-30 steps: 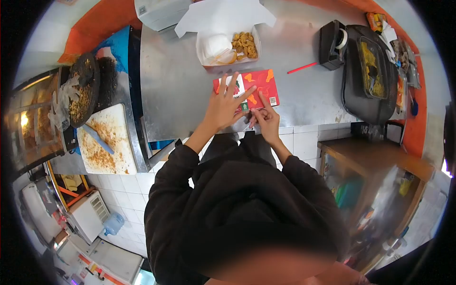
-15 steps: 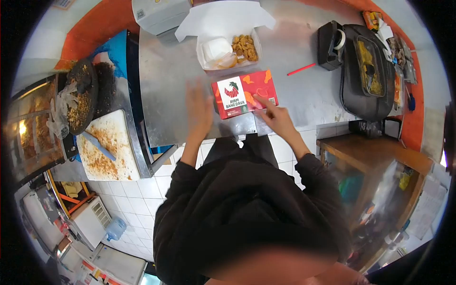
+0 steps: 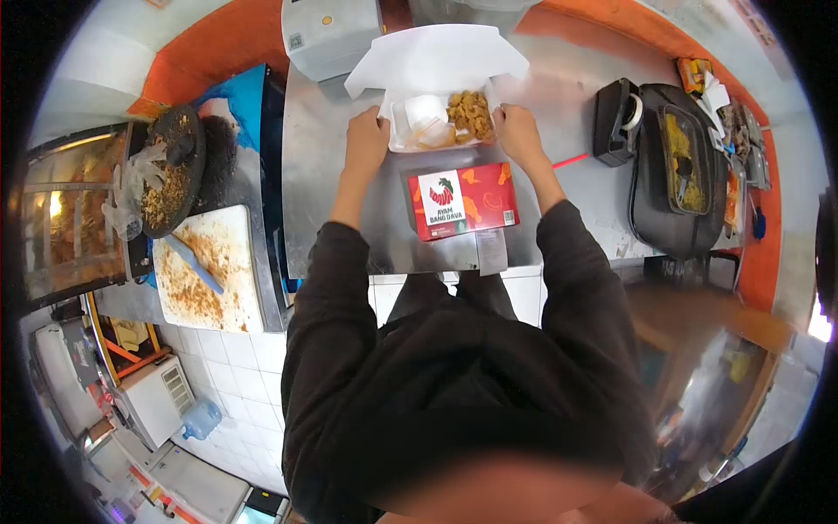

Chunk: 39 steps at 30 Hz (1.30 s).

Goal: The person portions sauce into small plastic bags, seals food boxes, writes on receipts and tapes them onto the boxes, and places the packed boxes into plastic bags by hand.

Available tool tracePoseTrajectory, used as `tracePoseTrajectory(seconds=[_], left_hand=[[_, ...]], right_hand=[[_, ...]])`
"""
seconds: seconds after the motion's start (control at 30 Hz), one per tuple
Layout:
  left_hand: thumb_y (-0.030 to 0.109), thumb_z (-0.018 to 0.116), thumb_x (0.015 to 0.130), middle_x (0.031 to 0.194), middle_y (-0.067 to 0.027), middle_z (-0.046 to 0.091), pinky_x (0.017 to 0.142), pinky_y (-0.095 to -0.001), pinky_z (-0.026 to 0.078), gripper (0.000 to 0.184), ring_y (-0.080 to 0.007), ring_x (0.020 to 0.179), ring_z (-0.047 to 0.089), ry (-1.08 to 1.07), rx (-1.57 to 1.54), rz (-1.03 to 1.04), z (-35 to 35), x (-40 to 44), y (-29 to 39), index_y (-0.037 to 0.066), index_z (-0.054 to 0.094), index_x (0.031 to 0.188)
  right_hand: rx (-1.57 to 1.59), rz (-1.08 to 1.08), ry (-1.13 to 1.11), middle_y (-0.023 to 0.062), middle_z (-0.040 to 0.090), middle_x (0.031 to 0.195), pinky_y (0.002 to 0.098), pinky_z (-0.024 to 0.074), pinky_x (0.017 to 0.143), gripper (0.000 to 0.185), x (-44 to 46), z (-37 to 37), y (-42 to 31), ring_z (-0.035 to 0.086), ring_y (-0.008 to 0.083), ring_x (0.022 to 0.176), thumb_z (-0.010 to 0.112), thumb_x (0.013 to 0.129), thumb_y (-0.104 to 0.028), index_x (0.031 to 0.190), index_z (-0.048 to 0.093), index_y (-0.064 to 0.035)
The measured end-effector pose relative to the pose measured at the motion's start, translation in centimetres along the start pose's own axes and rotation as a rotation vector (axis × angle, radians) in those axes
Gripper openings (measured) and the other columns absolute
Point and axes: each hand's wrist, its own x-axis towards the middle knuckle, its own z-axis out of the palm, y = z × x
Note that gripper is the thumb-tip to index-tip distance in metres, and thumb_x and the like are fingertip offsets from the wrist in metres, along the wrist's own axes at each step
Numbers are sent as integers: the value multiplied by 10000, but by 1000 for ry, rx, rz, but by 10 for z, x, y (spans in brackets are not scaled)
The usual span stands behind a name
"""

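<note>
Open card box (image 3: pixel 436 70) | craggy golden pieces (image 3: pixel 470 116) | left hand (image 3: pixel 367 135), right hand (image 3: pixel 518 134) pinching box sides

White box (image 3: pixel 399 122) open, lid (image 3: pixel 439 65) raised, flat on metal counter (image 3: pixel 323 157).

In the white box (image 3: pixel 436 65) a wrapped item (image 3: pixel 434 134) is indistinct; the top edge crops a grey container (image 3: pixel 471 10)

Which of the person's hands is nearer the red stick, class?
Right. The right hand, right of the open box, is left of and slightly beyond the red stick; the left hand is farther left, across the box.
</note>
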Motion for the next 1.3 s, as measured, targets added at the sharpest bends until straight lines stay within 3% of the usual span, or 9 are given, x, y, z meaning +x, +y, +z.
tracePoseTrajectory(seconds=[0.3, 0.53, 0.67, 0.77, 0.83, 0.97, 1.03, 1.1, 1.3], left_hand=[[116, 533, 848, 684, -244, 555, 581, -402, 425, 178, -372, 614, 556, -46, -70, -95, -48, -115, 87, -57, 574, 838], [288, 527, 931, 898, -104, 624, 680, -341, 452, 313, -212, 753, 582, 22, -247, -448, -52, -152, 76, 14, 586, 1071], [330, 500, 949, 1181, -108, 549, 764, -293, 429, 361, -169, 952, 543, 315, -205, -14, -82, -108, 93, 42, 535, 1163], [323, 518, 940, 1128, -91, 602, 764, -290, 426, 320, -152, 954, 552, 254, -536, 198, -84, -70, 134, 81, 571, 1142], [302, 549, 918, 1022, -60, 653, 772, -298, 428, 268, -161, 951, 575, -211, -412, -2, -92, -66, 162, 125, 609, 1110], [302, 582, 895, 729, -35, 649, 661, -303, 453, 256, -139, 741, 605, -353, -106, -39, -72, -78, 174, 148, 635, 1093], [328, 635, 841, 937, -86, 661, 760, -352, 447, 308, -206, 881, 606, -288, 166, 185, -49, -101, 153, 176, 634, 1108], [344, 655, 810, 1118, -113, 583, 880, -415, 386, 393, -256, 1037, 538, -159, 224, 212, -32, -133, 139, 178, 604, 1162], [381, 596, 856, 1493, -225, 200, 1100, -497, 208, 741, -371, 1376, 227, 114, 393, 95, 8, -174, 113, 6, 290, 1417]], right_hand=[[197, 35, -100, 266, 447, 615, 398, 349, 526, 337, -96, -86, -15, 416, 303, 499, 511, 916, -186, 738, 509, 100], [328, 177, 52, 151, 533, 746, 371, 412, 628, 204, -144, -95, -25, 494, 332, 677, 638, 840, -204, 828, 617, -2], [167, -379, -7, 75, 512, 854, 385, 387, 759, 192, -146, -88, -47, 488, 285, 853, 709, 754, -200, 873, 639, -66], [219, -413, -123, 72, 515, 865, 387, 376, 790, 207, -133, -62, -43, 488, 282, 890, 722, 729, -202, 859, 633, -68], [249, -343, -118, 69, 517, 861, 380, 377, 787, 204, -120, -53, -48, 494, 280, 885, 723, 724, -199, 850, 630, -68], [111, -149, 178, 72, 537, 849, 388, 406, 721, 134, -130, -54, -59, 523, 280, 813, 694, 734, -138, 821, 617, -70], [174, -134, 173, 73, 544, 845, 388, 416, 696, 122, -152, -59, -58, 538, 282, 798, 682, 745, -123, 827, 612, -66], [199, -805, 306, 99, 587, 899, 408, 444, 693, 169, -178, -62, -42, 566, 311, 788, 652, 783, -103, 928, 592, -38], [-268, -301, 457, 180, 637, 1003, 435, 453, 790, 291, -145, -52, -40, 592, 351, 873, 525, 895, -153, 1124, 568, 22]])
